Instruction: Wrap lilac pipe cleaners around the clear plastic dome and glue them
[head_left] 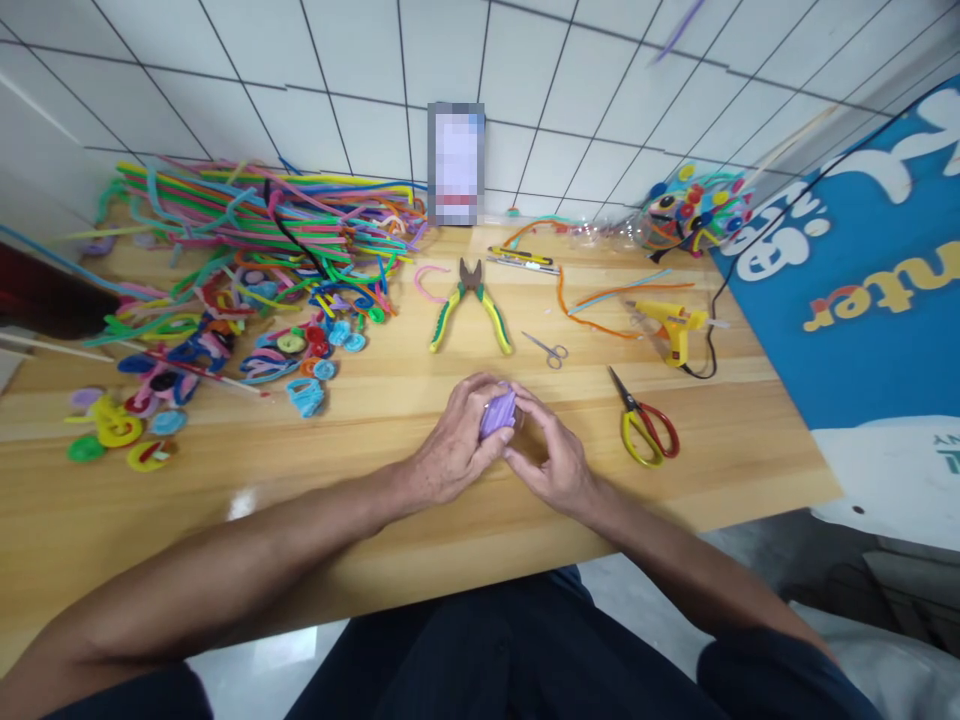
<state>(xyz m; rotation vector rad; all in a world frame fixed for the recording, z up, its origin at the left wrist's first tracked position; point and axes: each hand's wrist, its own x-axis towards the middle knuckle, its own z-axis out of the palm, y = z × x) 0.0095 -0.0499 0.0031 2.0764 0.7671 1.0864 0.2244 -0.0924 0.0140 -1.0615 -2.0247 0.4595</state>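
Note:
Close to the front of the wooden table, my left hand is closed around a small purple bundle, which looks like coiled pipe cleaner. My right hand curves in from the other side, its thumb and fingertips meeting the bundle's right edge. Fingers cover part of the bundle, so its full shape is hidden. Just beyond the hands lie pliers with green and yellow handles, jaws pointing away. Small scissors rest to the right of them. Larger scissors with red and yellow handles lie right of my right hand.
Piles of coloured pipe cleaners and coiled pieces fill the left side. A phone leans on the tiled wall. At the right are a yellow glue gun with a black cord, and a bag of colourful pieces.

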